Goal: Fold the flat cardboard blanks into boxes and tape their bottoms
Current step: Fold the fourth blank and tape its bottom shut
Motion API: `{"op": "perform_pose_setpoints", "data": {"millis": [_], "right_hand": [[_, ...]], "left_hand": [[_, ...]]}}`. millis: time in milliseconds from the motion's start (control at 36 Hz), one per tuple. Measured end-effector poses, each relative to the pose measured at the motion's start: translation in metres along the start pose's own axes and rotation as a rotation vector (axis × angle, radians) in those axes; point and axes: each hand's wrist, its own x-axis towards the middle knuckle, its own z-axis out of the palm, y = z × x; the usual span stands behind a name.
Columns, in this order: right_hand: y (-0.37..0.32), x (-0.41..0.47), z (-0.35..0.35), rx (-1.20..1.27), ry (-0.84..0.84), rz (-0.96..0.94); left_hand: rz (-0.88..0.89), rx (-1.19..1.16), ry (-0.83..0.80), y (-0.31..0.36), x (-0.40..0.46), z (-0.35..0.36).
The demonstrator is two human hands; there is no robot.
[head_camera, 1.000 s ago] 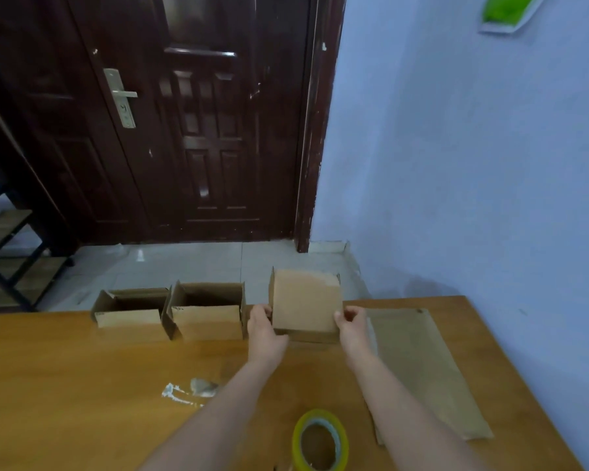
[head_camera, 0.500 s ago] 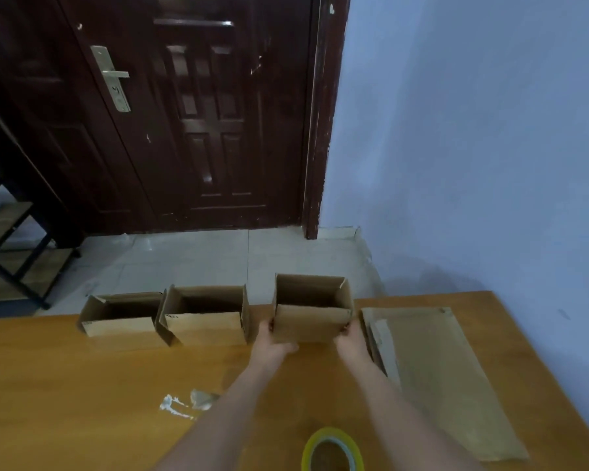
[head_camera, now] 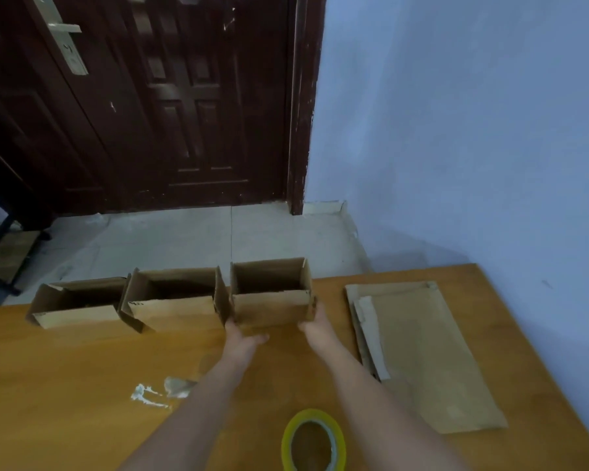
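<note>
Head view: the tape roll (head_camera: 314, 440) is cut off at the bottom edge. Farther on, the left hand (head_camera: 241, 338) and right hand (head_camera: 317, 327) grip the open box (head_camera: 271, 297); their fingertips are hidden behind it. Flat blanks (head_camera: 425, 351) lie right.

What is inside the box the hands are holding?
The box between the left hand and right hand stands open-topped; only dark inner walls show. Its floor is hidden by the front wall.

Bare table (head_camera: 65, 385) lies open left of the left hand (head_camera: 242, 338), a tape roll (head_camera: 313, 440) sits between the forearms, and flat blanks (head_camera: 422, 351) crowd the right hand (head_camera: 315, 329).
</note>
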Motion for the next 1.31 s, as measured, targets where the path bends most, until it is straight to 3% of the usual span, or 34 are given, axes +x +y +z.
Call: {"op": "perform_pose_setpoints", "data": {"millis": [111,194,500,722,861,1056,1306], "right_hand": [[0.007,-0.013,-0.020,-0.103,0.168,-0.050],[0.010,-0.021,-0.046,-0.181,0.267,-0.110],[0.065,-0.041,-0.162,-0.434,0.527,0.130],[0.100,-0.051,-0.206,-0.397,0.575,0.399],[0.115,-0.050,-0.221,-0.339,0.527,0.367],[0.107,-0.056,-0.227,-0.308,0.537,0.396],[0.085,-0.065,-0.236,-0.153,0.663,0.256]], "left_hand": [[-0.119,0.119,0.048,-0.004,-0.006,0.007],[-0.171,0.288,-0.013,-0.003,-0.015,0.020],[0.014,0.662,-0.338,0.002,-0.056,0.110],[-0.036,0.520,-0.478,0.007,-0.072,0.173],[-0.104,0.341,-0.472,0.005,-0.077,0.197],[-0.194,0.100,-0.322,0.006,-0.080,0.203],[-0.111,0.045,-0.304,0.035,-0.096,0.188]]}}
